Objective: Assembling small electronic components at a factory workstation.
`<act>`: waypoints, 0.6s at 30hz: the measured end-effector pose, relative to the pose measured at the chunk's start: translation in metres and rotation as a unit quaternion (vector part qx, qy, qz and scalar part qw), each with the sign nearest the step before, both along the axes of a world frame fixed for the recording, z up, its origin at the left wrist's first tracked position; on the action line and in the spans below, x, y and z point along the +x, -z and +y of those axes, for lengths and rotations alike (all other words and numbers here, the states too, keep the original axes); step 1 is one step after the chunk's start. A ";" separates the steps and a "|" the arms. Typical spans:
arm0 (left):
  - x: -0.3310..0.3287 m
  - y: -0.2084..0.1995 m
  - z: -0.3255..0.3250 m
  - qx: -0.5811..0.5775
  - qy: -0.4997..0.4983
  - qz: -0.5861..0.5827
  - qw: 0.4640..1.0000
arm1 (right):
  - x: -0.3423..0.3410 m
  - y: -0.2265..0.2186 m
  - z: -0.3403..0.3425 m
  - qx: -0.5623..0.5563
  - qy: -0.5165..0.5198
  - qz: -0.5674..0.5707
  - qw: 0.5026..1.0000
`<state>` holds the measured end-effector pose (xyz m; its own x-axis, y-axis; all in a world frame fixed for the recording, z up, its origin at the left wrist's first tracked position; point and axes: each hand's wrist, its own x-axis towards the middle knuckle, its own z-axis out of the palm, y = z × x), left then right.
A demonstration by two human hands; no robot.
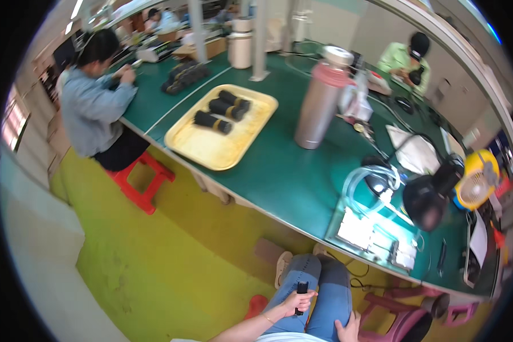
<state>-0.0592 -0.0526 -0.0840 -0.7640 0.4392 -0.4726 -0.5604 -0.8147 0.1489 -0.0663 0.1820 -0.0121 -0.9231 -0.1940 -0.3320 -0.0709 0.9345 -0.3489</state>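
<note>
My left hand (pixel 296 303) is closed around a short black bar-shaped object (pixel 302 288) above my lap; its exact kind does not show. My right hand (pixel 348 328) rests on my right thigh with its fingers apart and nothing in them. In front of me the green worktable (pixel 268 176) carries a pale yellow tray (pixel 211 158) with three black bundles (pixel 212 122), each with a yellowish band. A brightly lit work plate (pixel 356 227) with white metal blocks lies near the table's edge, under a black lamp (pixel 430 196).
A pinkish steel flask (pixel 318 108) stands mid-table. To the right are a yellow fan (pixel 477 181), cables and a white cloth (pixel 413 149). More black bundles (pixel 183 77) lie farther off. One person (pixel 94 108) sits at left, another (pixel 407 65) across. A pink stool (pixel 390 316) stands beside me.
</note>
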 end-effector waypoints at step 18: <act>-0.011 0.019 0.022 -0.091 -0.105 0.020 0.990 | -0.019 -0.347 -0.068 -0.684 -0.581 0.300 0.323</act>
<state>-0.0704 -0.0310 -0.1028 -0.8490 0.1788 -0.4973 -0.3717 -0.8709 0.3214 -0.0850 0.1140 0.3349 0.2198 -0.1109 0.9692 -0.5346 -0.8447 0.0246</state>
